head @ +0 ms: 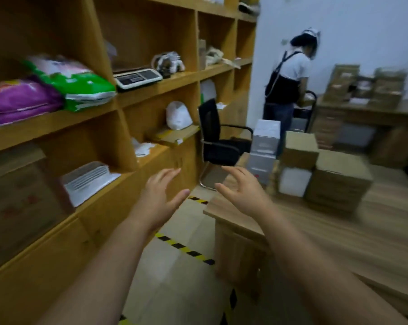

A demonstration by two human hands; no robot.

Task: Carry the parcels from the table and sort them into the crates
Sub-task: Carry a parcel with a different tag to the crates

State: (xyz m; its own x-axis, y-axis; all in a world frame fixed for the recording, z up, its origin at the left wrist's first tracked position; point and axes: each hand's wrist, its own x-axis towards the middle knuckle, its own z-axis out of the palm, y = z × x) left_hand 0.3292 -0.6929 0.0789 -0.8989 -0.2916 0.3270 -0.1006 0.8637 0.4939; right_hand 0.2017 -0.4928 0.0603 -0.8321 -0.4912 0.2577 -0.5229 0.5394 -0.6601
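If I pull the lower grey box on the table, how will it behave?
The lower grey box carries another grey box, so the tall stack may tip. It looks stiff and boxy, unlikely to roll. It probably slides on the smooth table.

Wooden shelving (151, 90) left, black chair (219, 139), pale wall (339, 19), tiled floor (175, 277).

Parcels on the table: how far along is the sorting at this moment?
Done: nothing can be confirmed, since no crates are in view. In hand: nothing; the left hand and right hand are open and empty, raised near the table. Left: a stack of brown and white parcels sits on it.
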